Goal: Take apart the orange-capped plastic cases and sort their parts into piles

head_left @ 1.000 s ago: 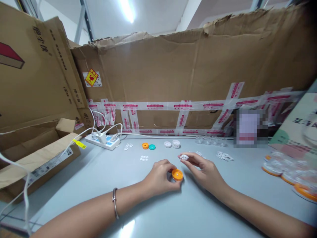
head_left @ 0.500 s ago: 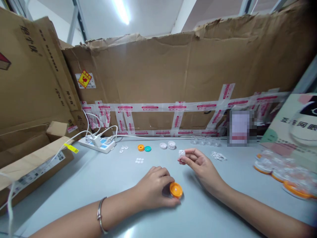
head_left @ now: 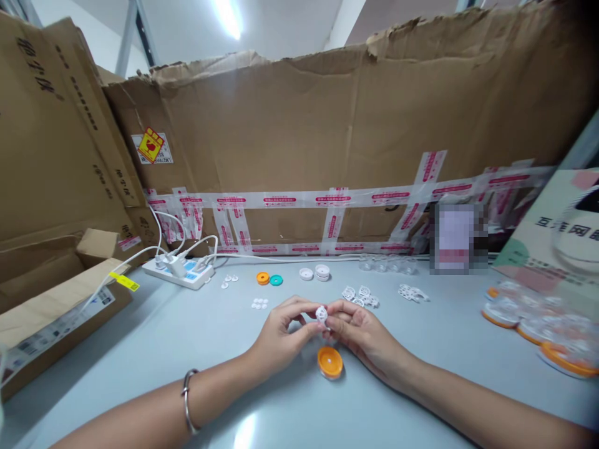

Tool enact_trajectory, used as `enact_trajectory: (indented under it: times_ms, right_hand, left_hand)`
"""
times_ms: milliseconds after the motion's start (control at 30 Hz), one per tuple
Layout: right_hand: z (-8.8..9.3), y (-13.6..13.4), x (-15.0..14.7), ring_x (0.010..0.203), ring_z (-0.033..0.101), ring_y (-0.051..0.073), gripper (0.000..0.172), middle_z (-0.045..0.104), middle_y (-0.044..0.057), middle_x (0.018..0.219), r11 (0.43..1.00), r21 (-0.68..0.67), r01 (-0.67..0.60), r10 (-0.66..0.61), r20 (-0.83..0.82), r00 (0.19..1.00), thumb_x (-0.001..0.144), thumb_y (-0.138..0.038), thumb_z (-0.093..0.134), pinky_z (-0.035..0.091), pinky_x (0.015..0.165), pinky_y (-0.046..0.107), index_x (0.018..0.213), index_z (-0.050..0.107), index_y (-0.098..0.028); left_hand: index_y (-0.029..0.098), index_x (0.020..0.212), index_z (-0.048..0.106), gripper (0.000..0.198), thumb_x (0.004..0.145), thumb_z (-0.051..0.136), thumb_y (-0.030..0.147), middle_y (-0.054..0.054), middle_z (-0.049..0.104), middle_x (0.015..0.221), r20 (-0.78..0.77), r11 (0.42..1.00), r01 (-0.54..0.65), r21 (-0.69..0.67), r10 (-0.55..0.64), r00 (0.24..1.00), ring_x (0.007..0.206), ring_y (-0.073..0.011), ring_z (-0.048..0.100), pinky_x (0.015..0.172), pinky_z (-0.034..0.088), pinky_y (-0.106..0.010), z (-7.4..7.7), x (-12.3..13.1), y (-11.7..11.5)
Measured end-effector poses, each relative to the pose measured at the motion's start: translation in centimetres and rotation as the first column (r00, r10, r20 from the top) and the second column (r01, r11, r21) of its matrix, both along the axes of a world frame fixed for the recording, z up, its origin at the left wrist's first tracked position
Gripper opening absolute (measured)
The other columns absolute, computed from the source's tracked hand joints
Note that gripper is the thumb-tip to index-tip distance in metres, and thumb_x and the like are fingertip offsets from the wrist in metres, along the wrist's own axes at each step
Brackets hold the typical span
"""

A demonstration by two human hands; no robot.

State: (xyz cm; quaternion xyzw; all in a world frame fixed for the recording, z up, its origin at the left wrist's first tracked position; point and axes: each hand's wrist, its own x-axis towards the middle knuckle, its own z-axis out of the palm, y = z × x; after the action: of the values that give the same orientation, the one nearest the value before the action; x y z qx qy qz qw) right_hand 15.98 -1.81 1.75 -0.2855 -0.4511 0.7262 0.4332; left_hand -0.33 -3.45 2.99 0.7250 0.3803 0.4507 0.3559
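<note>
Between the fingertips of both hands is a small white openwork plastic part. My left hand pinches it from the left, thumb and forefinger closed on it. From the other side my right hand also grips it, its fingers curled. Just below the hands an orange round dish-like piece rests on the table, with a clear lower rim and a small white spot in its middle. Behind my right hand lie several similar white openwork parts.
More white openwork pieces lie to the right. Further back are an orange ring, a teal ring, white round caps and clear cups. Orange-based clear cases stand right. A power strip and open carton are left.
My left hand has let go of the orange piece and moved up to the white part. My right hand has brought the white part left and toward me. The view has shifted slightly.
</note>
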Motion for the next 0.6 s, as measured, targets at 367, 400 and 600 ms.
enact_trajectory:
  times_ms: [367,400,600]
  right_hand:
    - [-0.71,0.62,0.22,0.052,0.054,0.007,0.029,0.062,-0.004,0.053,0.996,0.077,0.035,-0.048,0.175,0.983,0.062,-0.039,0.072,0.041,0.055,0.02,0.07,0.059,-0.015]
    - [-0.72,0.66,0.19,0.052,0.054,0.007,0.029,0.062,-0.004,0.053,0.996,0.08,0.034,-0.048,0.187,0.981,0.062,-0.039,0.073,0.041,0.055,0.02,0.07,0.058,-0.015]
    - [-0.65,0.83,0.14,0.053,0.054,0.007,0.031,0.063,-0.002,0.057,0.993,0.118,0.026,-0.055,0.248,0.967,0.063,-0.043,0.07,0.042,0.056,0.02,0.068,0.059,-0.014]
  left_hand:
    - [0.016,0.084,0.061,0.011,0.073,0.062,0.018,-0.004,0.062,0.087,0.035,0.997,-0.021,-0.068,0.024,0.999,0.083,-0.0151,0.057,0.073,0.045,-0.025,-0.5,0.16,0.37]
    - [0.015,0.084,0.061,0.012,0.073,0.062,0.018,-0.004,0.062,0.086,0.036,0.997,-0.024,-0.074,0.026,0.999,0.081,-0.0147,0.057,0.073,0.045,-0.025,-0.55,0.18,0.34]
    - [0.015,0.083,0.061,0.012,0.073,0.061,0.02,-0.003,0.064,0.082,0.022,0.992,-0.063,-0.105,0.065,0.998,0.076,-0.0136,0.057,0.073,0.045,-0.025,-0.58,0.22,0.3]
